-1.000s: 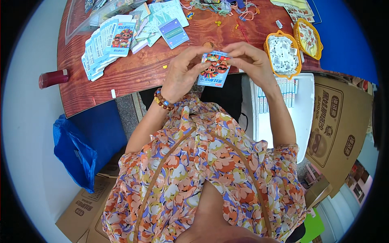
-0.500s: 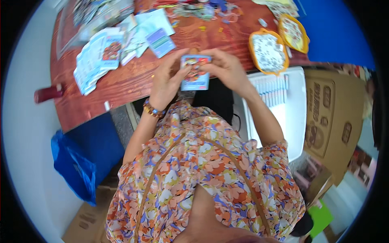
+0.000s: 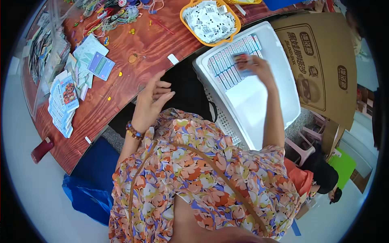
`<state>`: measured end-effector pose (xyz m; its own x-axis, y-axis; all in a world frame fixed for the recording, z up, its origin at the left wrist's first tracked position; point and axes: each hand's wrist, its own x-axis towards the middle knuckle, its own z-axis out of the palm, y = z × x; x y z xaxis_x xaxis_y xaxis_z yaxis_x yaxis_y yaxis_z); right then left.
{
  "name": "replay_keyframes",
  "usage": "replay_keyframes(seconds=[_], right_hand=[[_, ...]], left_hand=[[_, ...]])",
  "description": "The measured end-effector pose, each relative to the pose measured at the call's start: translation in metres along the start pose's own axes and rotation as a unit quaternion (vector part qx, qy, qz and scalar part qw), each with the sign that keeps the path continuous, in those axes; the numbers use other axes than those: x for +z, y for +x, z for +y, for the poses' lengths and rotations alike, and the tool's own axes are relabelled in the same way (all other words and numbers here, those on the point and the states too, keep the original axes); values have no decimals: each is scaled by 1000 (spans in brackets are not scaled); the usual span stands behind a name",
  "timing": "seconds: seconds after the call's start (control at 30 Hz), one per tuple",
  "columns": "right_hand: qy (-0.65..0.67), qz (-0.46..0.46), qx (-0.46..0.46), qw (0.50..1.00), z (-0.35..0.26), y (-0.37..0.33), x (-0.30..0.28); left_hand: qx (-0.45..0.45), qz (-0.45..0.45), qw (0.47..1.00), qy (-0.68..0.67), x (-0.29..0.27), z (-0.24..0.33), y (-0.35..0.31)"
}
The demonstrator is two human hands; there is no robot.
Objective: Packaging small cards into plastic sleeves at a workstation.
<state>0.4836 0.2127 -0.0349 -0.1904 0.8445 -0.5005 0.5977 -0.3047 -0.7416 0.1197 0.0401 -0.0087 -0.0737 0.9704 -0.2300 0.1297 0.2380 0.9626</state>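
Blue-edged and slightly blurred, a small card packet is sitting pinched in our right hand, which we are holding over the row of packets standing in the white tray beside the tabletop. Our left hand is hovering open and empty, fingers loosely spread, just off the tabletop's edge, with the orange basket beyond and the stack of packets lying well apart to the left.
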Motion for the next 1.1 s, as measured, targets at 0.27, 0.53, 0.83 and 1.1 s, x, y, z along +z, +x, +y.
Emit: replay_keyframes(seconds=[0.27, 0.53, 0.83, 1.1], right_hand=[[-430, 302, 150, 838, 173, 100, -88], [-360, 219, 98, 901, 251, 140, -93], [-312, 99, -14, 945, 283, 193, -26], [-665, 203, -203, 689, 430, 234, -242]], left_hand=[[-81, -33, 992, 96, 3, -1, -6], [-69, -66, 981, 168, 32, 3, 6], [-65, -47, 952, 296, 37, -6, -2], [67, 137, 971, 185, 5, -21, -25]])
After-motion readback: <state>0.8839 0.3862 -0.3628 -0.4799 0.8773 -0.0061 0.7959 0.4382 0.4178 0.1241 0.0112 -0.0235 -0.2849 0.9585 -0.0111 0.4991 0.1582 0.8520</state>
